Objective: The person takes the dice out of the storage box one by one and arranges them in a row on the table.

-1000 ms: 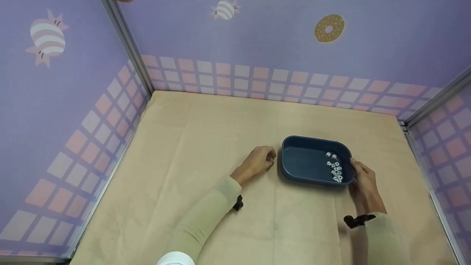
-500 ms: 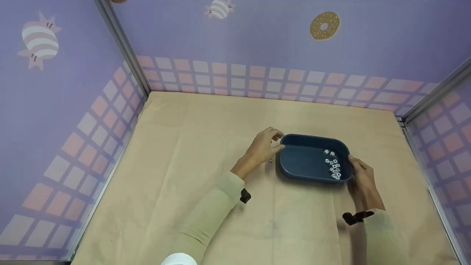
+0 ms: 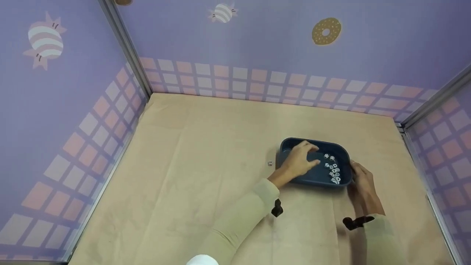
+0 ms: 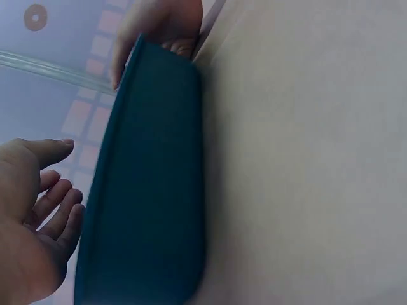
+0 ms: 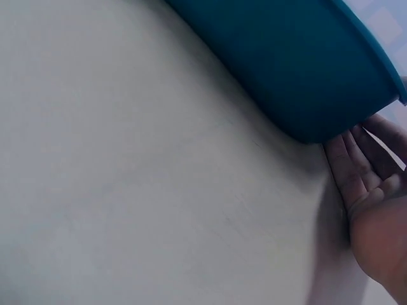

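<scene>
A dark blue tray [image 3: 305, 183] with rounded corners stands on the table, and several white dice [image 3: 335, 171] are gathered at its right end. One lone die [image 3: 270, 163] lies on the cloth just left of the tray. My left hand [image 3: 300, 160] is above the tray's interior, thumb and fingers spread apart with nothing between them. In the left wrist view that hand [image 4: 38, 216] shows beside the tray's rim, its fingers loosely bent. My right hand [image 3: 363, 180] holds the tray's right end, thumb at the rim and fingers [image 5: 346, 165] against the outer wall.
A beige cloth [image 3: 206, 147] covers the table. Purple panels [image 3: 257, 40] with printed sweets and pink and white squares enclose it at the back and sides, joined by metal posts [image 3: 127, 46].
My left hand has let go of the die left of the tray, opened its fingers and moved right over the tray. The right hand has stayed at the tray's right end.
</scene>
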{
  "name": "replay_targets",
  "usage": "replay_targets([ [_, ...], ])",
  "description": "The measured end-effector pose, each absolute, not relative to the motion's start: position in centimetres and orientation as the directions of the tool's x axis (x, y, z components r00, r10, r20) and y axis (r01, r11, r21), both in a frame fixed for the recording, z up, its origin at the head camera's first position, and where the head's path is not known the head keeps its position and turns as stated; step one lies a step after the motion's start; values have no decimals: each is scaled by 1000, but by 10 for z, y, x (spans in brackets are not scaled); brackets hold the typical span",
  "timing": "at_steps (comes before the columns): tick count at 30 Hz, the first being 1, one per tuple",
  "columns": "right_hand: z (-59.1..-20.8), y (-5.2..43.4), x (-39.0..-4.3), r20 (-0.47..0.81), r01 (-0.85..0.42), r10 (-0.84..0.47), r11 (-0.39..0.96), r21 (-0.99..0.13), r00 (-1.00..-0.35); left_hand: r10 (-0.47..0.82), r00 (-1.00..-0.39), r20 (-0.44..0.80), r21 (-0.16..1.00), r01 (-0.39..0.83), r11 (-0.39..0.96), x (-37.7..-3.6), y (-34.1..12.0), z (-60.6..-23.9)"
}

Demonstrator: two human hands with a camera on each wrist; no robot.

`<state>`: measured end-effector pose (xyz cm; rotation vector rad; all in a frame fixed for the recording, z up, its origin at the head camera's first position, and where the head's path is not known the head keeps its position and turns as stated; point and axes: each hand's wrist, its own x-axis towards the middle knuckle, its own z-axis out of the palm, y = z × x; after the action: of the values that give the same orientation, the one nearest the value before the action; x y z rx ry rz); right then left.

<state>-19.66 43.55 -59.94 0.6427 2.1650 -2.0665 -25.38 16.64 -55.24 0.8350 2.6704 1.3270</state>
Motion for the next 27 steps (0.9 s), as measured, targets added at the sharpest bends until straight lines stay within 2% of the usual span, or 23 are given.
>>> replay_targets([
  [5, -597, 436, -195, -344, 341, 248, -56, -939, -906, 510, -852, 118, 744, 416, 523, -255, 186, -561],
  [10, -597, 435, -197, -383, 340, 256, -197, -920, -888, 581, -811, 66, 723, 441, 533, -259, 202, -566],
  [17, -600, 433, -197, -386, 385, 256, -54, -921, -886, 634, -772, 46, 679, 490, 547, -263, 217, -577],
  [22, -600, 431, -197, -395, 392, 265, -67, -918, -880, 653, -757, 12, 633, 512, 581, -265, 222, -585],
  [27, -600, 432, -198, -386, 389, 276, -48, -920, -880, 682, -730, 36, 564, 578, 589, -266, 224, -591],
])
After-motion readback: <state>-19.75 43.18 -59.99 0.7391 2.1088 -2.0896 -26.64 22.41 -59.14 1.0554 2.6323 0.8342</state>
